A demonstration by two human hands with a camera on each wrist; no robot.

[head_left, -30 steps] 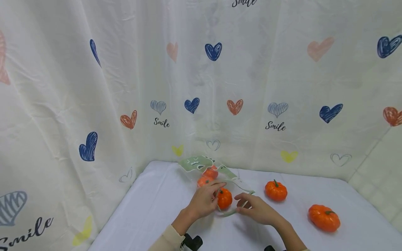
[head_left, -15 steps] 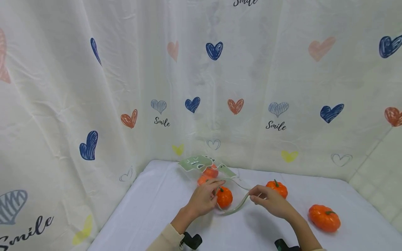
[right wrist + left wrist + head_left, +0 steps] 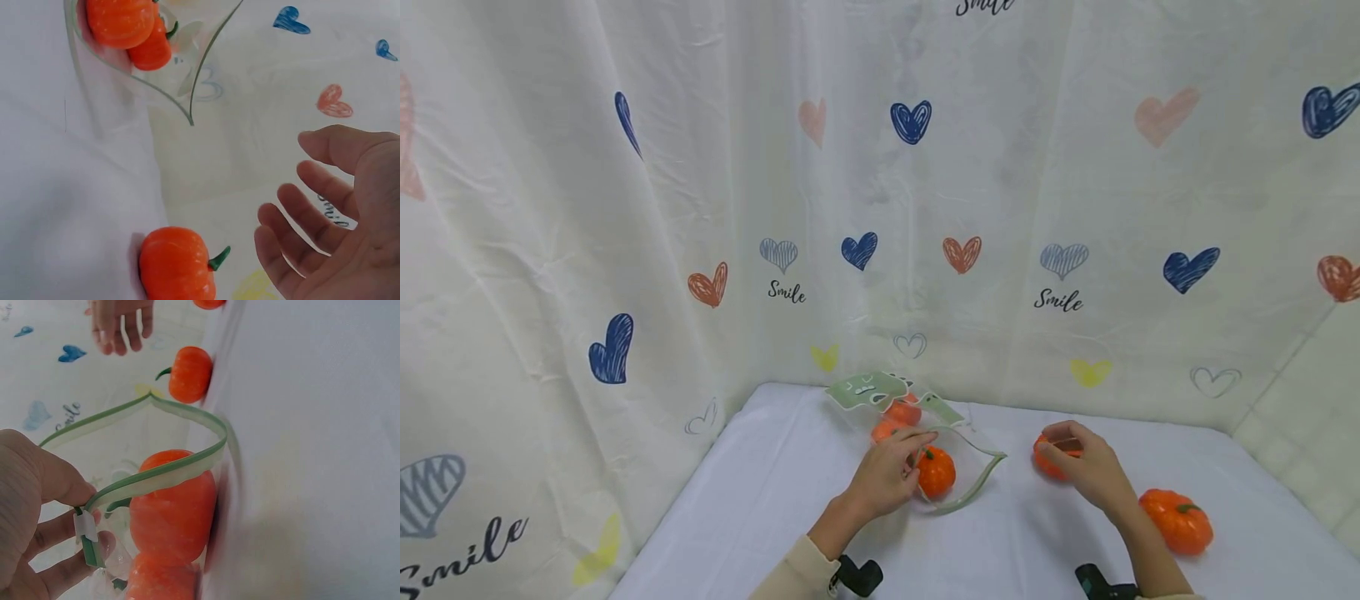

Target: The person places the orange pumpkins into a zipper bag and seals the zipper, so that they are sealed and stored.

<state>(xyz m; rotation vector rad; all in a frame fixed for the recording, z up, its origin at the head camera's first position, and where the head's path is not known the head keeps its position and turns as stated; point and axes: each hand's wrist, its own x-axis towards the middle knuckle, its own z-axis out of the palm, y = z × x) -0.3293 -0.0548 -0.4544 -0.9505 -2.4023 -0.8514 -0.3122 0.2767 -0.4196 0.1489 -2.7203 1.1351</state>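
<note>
1. The left hand (image 3: pixel 883 479) pinched the green rim of the clear bag (image 3: pixel 958 475) between thumb and fingers; it held the bag's mouth open toward the right hand; an orange pumpkin in the bag (image 3: pixel 936 472) sat just inside that mouth, touching the left hand's side of the bag.
2. The right hand (image 3: pixel 1086 467) was to the right of the bag, well apart from it; its fingers (image 3: pixel 300 219) were spread and only loosely bent, so it held nothing; it hovered just over the small loose pumpkin (image 3: pixel 1051 458), and I could not tell if it touched it.
3. That small loose pumpkin lay on the white table (image 3: pixel 775 500) to the right of the bag's mouth; the right hand was much nearer to it than the left hand; its green stem (image 3: pixel 219 257) pointed toward the right hand's palm.
4. A bigger pumpkin (image 3: pixel 1176 521) lay further right of the bag, past the right hand; two more pumpkins (image 3: pixel 898 419) sat deeper in the bag, behind the first one.
</note>
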